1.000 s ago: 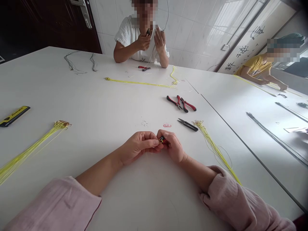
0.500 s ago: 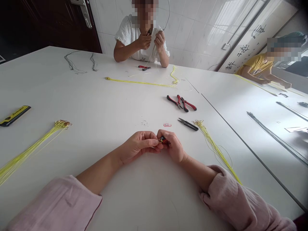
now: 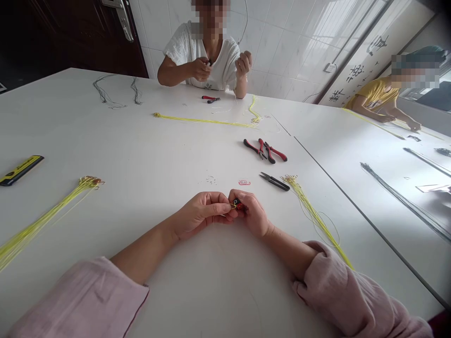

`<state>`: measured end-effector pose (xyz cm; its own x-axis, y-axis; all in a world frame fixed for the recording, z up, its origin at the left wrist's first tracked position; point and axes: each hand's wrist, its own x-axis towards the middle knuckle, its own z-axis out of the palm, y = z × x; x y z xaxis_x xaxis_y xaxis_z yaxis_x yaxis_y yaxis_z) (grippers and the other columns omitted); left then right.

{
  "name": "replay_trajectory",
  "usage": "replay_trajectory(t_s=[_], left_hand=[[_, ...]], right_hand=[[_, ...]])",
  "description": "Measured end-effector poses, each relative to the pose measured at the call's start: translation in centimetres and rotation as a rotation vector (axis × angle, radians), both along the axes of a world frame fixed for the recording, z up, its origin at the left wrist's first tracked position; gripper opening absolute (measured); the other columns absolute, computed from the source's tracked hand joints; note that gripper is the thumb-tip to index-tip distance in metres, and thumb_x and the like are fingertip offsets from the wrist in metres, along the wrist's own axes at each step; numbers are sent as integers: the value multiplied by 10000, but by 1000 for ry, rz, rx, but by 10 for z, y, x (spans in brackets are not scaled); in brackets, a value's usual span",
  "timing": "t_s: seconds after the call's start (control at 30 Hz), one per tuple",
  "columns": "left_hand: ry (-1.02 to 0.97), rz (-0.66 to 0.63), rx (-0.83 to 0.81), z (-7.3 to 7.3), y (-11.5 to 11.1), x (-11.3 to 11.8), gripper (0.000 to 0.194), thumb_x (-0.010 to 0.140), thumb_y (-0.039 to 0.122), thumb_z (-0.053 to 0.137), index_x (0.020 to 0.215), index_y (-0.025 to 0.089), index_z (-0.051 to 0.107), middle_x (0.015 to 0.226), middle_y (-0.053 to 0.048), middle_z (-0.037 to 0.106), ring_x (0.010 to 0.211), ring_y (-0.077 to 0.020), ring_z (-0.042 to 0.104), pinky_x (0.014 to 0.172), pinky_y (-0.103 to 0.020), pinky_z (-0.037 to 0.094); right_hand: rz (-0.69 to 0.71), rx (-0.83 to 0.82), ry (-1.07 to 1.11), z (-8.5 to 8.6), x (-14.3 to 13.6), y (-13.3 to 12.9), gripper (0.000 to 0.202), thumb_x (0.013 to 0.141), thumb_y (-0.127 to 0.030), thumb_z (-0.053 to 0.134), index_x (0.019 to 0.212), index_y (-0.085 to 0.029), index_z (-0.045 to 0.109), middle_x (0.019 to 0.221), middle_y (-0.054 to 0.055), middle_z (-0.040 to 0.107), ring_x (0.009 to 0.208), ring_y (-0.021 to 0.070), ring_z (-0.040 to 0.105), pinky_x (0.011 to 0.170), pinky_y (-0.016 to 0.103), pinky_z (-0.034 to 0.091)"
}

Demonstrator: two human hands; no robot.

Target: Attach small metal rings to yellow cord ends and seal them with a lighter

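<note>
Both of my hands meet above the white table [image 3: 169, 155], close to its near side. Thumb and fingers of my left hand [image 3: 207, 211] pinch a thin yellow cord [image 3: 233, 205], whose loose end hangs below the fingers. My right hand [image 3: 252, 212] is closed around a small black-and-red object [image 3: 237, 203], mostly hidden in the fist, so its kind cannot be made out. The cord runs up to that object between the fingertips. Black thread snips [image 3: 275, 181] lie just beyond my right hand, beside a bundle of yellow cords [image 3: 310, 206] with metal ends.
Two pairs of red-and-black pliers [image 3: 266, 151] lie farther off. At left are another yellow cord bundle [image 3: 70, 199] and a yellow-black box [image 3: 23, 170]. Across the table a person [image 3: 204, 61] holds thread; another person [image 3: 384, 101] works at far right. Dark cords [image 3: 405, 202] lie at right.
My hands keep almost the same grip and place. Across the table, the person's two hands have moved apart, drawing a thread away.
</note>
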<state>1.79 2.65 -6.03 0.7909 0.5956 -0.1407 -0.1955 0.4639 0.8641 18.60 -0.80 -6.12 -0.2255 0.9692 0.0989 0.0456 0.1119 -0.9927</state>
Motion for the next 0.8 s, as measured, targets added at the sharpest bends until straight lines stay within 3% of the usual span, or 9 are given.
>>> replay_trajectory(t_s=[0.57, 0.7, 0.8], left_hand=[[15, 21, 16, 2, -1, 1, 133, 823, 270, 644, 758, 154, 635, 823, -23, 675, 788, -120, 609, 815, -287, 476], [116, 150, 132, 2, 1, 0, 163, 784, 316, 685, 782, 162, 632, 833, -19, 683, 834, -142, 620, 864, -328, 469], [231, 249, 265, 2, 3, -1, 201, 769, 356, 692, 785, 168, 624, 846, -29, 689, 867, -164, 624, 875, -346, 460]], right_hand=[[-11, -54, 47, -3, 1, 1, 331, 886, -357, 301, 628, -188, 420, 507, -22, 414, 506, 105, 281, 521, 260, 262], [-12, -73, 113, -1, 8, 7, 427, 910, -491, 304, 686, -180, 492, 499, -42, 314, 507, 102, 263, 520, 260, 240], [-27, -114, 73, 3, 15, 12, 329, 844, -486, 515, 777, -170, 577, 544, -53, 302, 523, 92, 260, 515, 253, 219]])
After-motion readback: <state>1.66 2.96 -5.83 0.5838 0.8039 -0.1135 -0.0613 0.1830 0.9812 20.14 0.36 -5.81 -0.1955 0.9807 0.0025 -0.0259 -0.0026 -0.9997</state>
